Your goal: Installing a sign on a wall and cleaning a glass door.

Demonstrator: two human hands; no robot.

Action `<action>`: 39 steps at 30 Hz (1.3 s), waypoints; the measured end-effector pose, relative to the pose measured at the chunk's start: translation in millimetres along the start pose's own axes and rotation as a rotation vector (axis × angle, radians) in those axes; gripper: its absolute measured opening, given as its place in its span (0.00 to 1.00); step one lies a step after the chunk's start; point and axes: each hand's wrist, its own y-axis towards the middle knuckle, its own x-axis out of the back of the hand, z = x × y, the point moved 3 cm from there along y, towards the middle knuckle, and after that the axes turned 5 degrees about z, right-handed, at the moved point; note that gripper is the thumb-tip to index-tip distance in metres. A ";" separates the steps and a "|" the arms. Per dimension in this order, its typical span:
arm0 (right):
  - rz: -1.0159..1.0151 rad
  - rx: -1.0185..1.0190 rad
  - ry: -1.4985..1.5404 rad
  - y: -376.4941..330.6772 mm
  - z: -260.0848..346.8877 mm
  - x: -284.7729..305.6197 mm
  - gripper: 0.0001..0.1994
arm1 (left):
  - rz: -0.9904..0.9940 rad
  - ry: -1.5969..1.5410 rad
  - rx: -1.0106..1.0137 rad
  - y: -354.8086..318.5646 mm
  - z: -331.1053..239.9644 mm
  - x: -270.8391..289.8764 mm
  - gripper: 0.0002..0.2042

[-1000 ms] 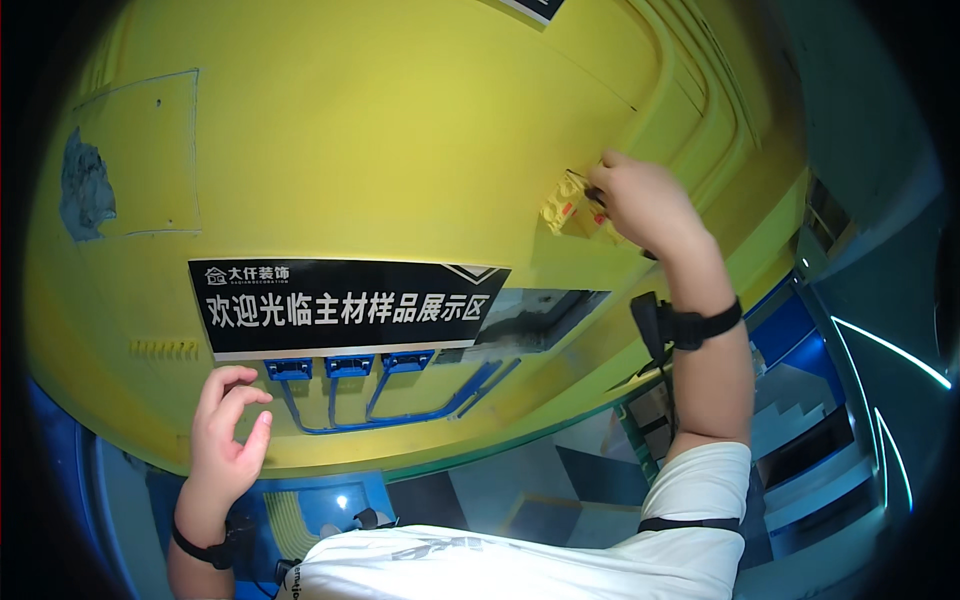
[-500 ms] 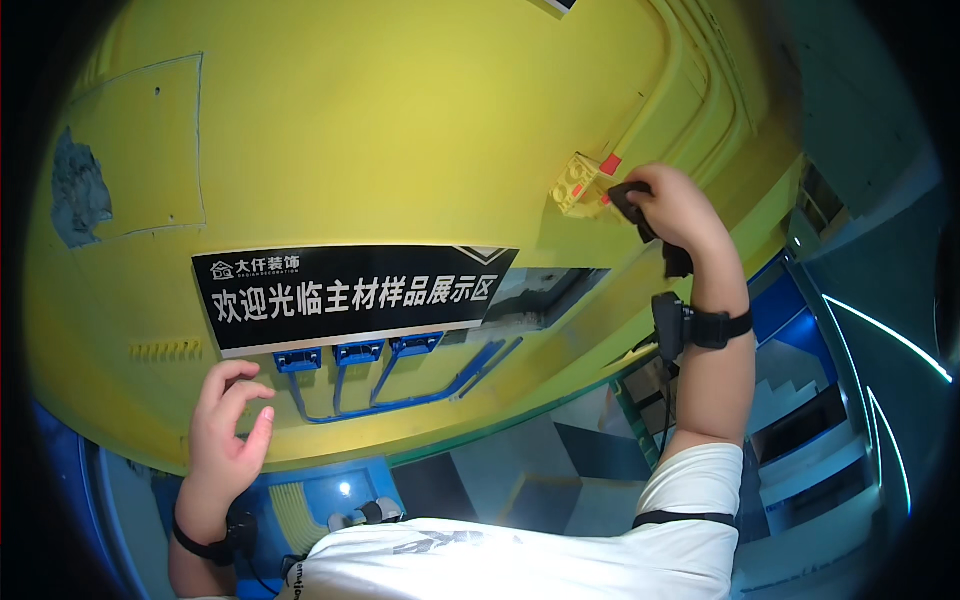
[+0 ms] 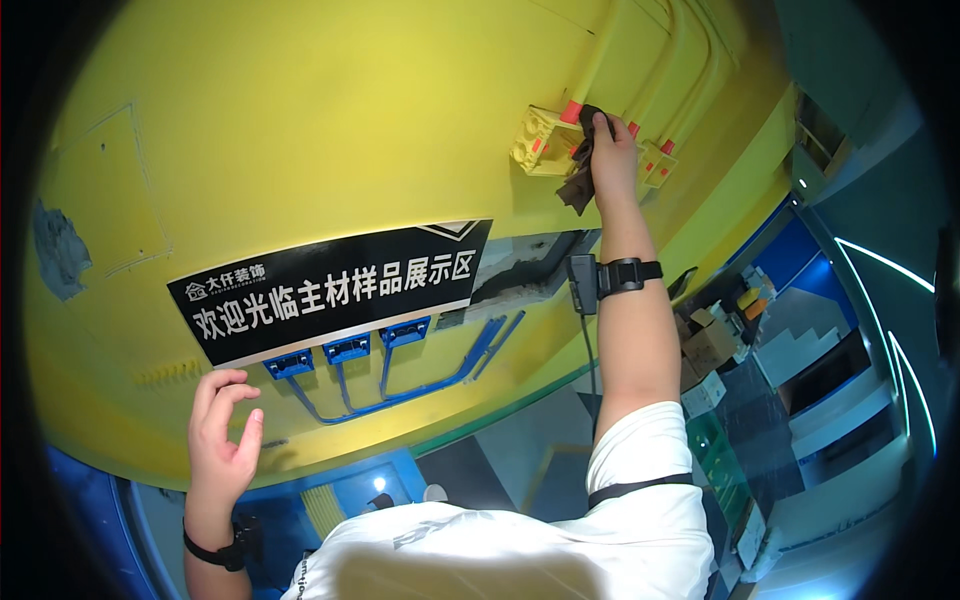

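My right hand (image 3: 614,165) is raised to the yellow wall, its fingers closed on a dark brown cloth (image 3: 577,192). The cloth hangs in folds beside a yellow junction box (image 3: 538,142) with red fittings, and cloth and hand cover the box's right side. Another yellow junction box (image 3: 657,166) shows just right of the hand. My left hand (image 3: 225,440) holds nothing; its fingers are loosely curled and apart, below the lower left corner of a black sign (image 3: 330,295).
Yellow conduits (image 3: 655,75) run up the wall from the boxes. Blue boxes (image 3: 348,347) with blue pipes sit under the sign, beside a rough grey recess (image 3: 520,275). Cardboard boxes (image 3: 708,342) stand on the right, past my arm. A blue platform (image 3: 390,475) lies below.
My view has shifted to the right. The right hand has moved with the cloth along the boxes, and more of the right-hand box shows. The left hand keeps its loose pose.
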 end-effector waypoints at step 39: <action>0.448 0.648 -0.998 61.5 13.3 43.6 0.08 | -0.013 0.291 -0.064 85.0 -117.1 -119.5 0.10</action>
